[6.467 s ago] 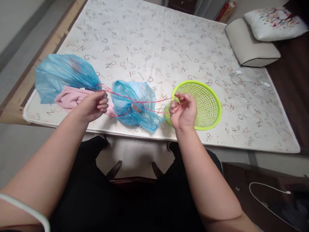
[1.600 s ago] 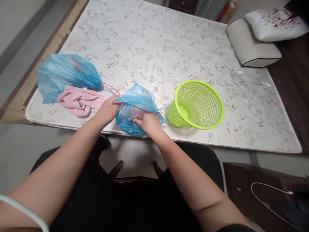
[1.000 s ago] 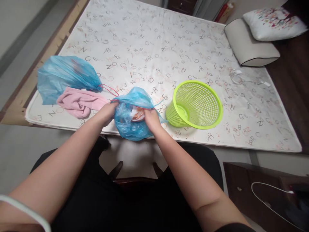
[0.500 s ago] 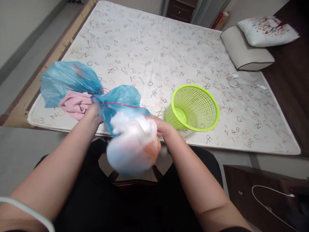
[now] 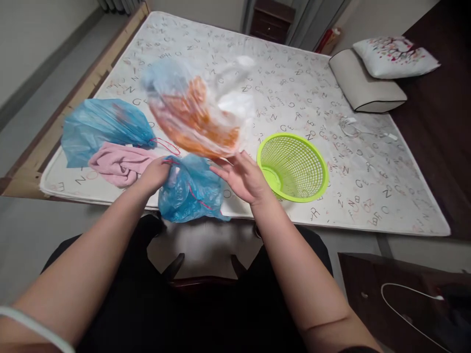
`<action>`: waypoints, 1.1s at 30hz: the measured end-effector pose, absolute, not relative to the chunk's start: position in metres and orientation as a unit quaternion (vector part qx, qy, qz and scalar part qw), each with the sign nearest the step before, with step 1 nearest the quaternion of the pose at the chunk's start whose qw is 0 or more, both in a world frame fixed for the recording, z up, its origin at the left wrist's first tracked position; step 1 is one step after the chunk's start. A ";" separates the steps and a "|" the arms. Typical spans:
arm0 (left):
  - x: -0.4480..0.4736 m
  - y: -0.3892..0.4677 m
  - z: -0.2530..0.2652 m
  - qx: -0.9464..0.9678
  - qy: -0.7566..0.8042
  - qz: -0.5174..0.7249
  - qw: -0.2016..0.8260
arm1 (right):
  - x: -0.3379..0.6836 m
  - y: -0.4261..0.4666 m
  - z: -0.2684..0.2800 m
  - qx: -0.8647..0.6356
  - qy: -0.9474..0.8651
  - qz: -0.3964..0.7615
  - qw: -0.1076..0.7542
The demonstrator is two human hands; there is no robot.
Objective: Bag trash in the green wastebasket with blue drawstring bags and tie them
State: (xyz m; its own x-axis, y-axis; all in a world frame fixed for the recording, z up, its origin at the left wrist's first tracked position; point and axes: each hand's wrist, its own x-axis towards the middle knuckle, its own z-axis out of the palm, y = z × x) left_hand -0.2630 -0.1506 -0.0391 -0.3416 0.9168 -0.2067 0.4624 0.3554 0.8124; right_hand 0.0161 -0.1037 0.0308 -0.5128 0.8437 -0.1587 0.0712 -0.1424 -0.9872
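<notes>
My left hand (image 5: 156, 174) is closed on the edge of a crumpled blue plastic bag (image 5: 193, 189) with a red drawstring, which hangs over the mattress edge. My right hand (image 5: 246, 179) has its fingers spread, palm turned up. Just past its fingertips is a blurred plastic bag (image 5: 195, 117), partly clear with orange and bluish parts, in the air over the mattress; whether the fingers still touch it I cannot tell. Beside my left hand lies a pink cloth (image 5: 121, 164), and behind that a fuller blue plastic bag (image 5: 106, 125) with a red drawstring.
A lime-green mesh basket (image 5: 294, 166) leans on its side on the letter-printed mattress (image 5: 368, 171), right of my right hand. Two pillows (image 5: 368, 81) and a white cable (image 5: 355, 127) lie at the far right. A wooden bed frame (image 5: 29, 179) borders the left side.
The white and orange plastic bag has gone from low between my hands up and away over the mattress. My right hand has opened. The blue bag in my left hand now hangs lower.
</notes>
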 end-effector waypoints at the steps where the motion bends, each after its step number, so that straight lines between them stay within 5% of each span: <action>1: -0.261 -0.151 -0.038 0.467 0.748 0.321 0.346 | 0.013 -0.105 0.026 -0.389 -0.575 0.659 0.290; 7: -0.240 -0.160 -0.013 0.515 0.707 0.293 0.386 | -0.008 -0.121 -0.003 -0.489 -0.633 0.559 0.219; 16: -0.214 -0.181 0.022 0.518 0.690 0.271 0.427 | -0.009 -0.141 0.007 -0.403 -0.850 0.301 0.156; 23: -0.232 -0.211 0.071 0.621 0.635 0.242 0.390 | 0.012 -0.119 0.033 -0.485 -0.730 0.387 0.287; 28: -0.247 -0.225 0.076 0.624 0.719 0.136 0.276 | 0.039 -0.113 0.060 -0.484 -0.657 0.472 0.333; 33: -0.247 -0.238 0.077 0.579 0.781 0.219 0.084 | 0.069 -0.115 0.084 -0.443 -0.657 0.500 0.350</action>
